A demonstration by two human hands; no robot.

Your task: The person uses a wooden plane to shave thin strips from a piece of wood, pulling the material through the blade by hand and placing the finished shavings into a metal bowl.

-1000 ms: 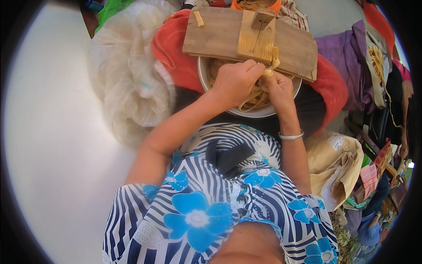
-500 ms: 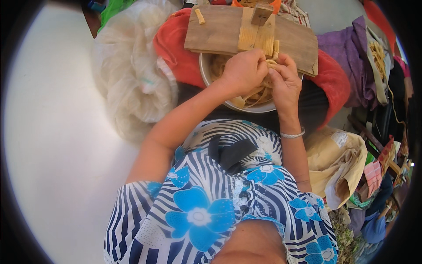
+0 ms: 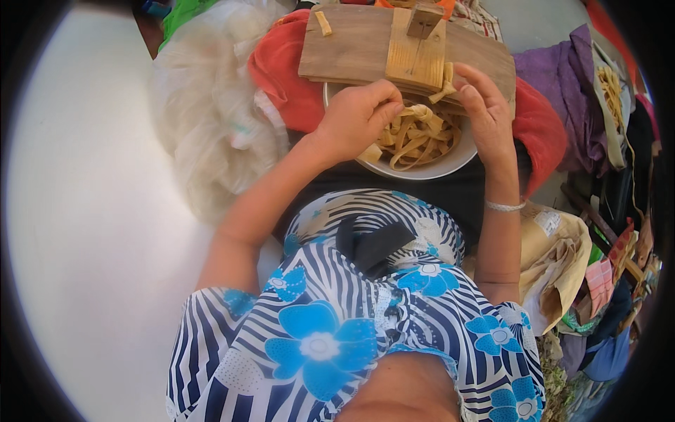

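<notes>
Pale smooth floor (image 3: 98, 211) spreads well left of the fingers, w/ a crumpled clear plastic bag (image 3: 211, 112) nearer them; right of them sit a purple sack (image 3: 559, 105) &, closer to the body, a brown paper bag (image 3: 562, 260). Tan strips (image 3: 422, 144) lie coiled in a white-rimmed bowl (image 3: 415, 173), btwn & just below the two sets of fingers. L hand (image 3: 351, 119): thumb & forefinger pressed together, apparently pinching a strip at the pile's top edge. R hand (image 3: 489, 116): fingers parted, slightly curled, beside a short strip end (image 3: 446, 83) at the near edge of the wooden board (image 3: 344, 49), just beyond both hands; contact hard to judge. Strips prob. light, flexible, a bit springy, maybe prone to snag or split; best held flat btwn thumb & forefinger nr a free end. Hidden: bowl's far side, under board; L palm. Can't tell exact material; far-right clutter (image 3: 619, 295) blurs & is cut off by the dark rim.
</notes>
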